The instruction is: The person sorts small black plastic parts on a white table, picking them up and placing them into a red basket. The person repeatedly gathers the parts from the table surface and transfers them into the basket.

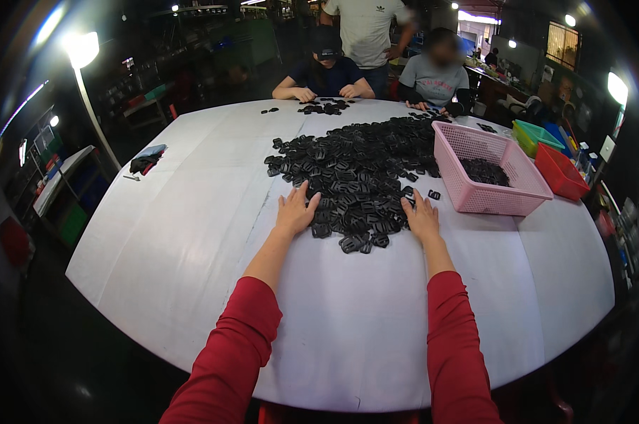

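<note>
While L hand [295, 210] rests splayed at edge of blk pcs pile [355, 177], R hand [423, 218] rests likewise opp.

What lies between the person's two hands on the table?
In the head view, the near end of the pile of black slotted pieces lies between the left hand and the right hand.
</note>
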`<action>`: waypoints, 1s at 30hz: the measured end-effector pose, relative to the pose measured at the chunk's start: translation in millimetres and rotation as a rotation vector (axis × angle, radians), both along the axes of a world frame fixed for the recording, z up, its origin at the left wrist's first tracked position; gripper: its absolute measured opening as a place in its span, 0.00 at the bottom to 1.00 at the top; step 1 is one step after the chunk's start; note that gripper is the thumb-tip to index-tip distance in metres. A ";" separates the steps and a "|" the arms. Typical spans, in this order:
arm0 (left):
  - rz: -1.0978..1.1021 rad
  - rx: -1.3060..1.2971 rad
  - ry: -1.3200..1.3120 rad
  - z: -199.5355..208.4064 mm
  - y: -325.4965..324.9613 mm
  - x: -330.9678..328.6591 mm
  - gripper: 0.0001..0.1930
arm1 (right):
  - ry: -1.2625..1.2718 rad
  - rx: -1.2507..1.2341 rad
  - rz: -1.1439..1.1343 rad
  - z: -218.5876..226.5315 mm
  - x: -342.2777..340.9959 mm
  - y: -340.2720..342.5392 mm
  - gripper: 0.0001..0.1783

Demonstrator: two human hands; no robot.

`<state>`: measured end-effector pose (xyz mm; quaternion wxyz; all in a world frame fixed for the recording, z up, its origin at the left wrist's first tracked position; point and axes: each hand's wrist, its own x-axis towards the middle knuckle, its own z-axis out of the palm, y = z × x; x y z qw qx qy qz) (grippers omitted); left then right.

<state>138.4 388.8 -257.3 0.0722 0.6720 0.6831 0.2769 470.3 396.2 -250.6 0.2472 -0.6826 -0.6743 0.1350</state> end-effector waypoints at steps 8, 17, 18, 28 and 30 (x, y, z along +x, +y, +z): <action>-0.256 -0.036 -0.284 10.9 22.4 55.0 0.28 | 0.109 0.004 0.148 4.4 -46.5 26.8 0.42; -0.447 0.070 -0.604 14.3 -39.2 83.6 0.19 | 0.579 0.010 0.362 10.2 -59.0 -26.2 0.36; -0.468 0.027 -0.635 14.1 -44.8 82.8 0.18 | 0.629 0.008 0.391 12.7 -59.0 -35.9 0.33; -0.409 0.076 -0.032 24.8 -169.4 95.0 0.20 | 0.052 0.238 0.345 9.2 -45.4 -157.1 0.26; -0.419 0.121 -0.022 25.9 -187.9 93.3 0.21 | -0.011 0.304 0.371 17.9 -49.4 -177.4 0.24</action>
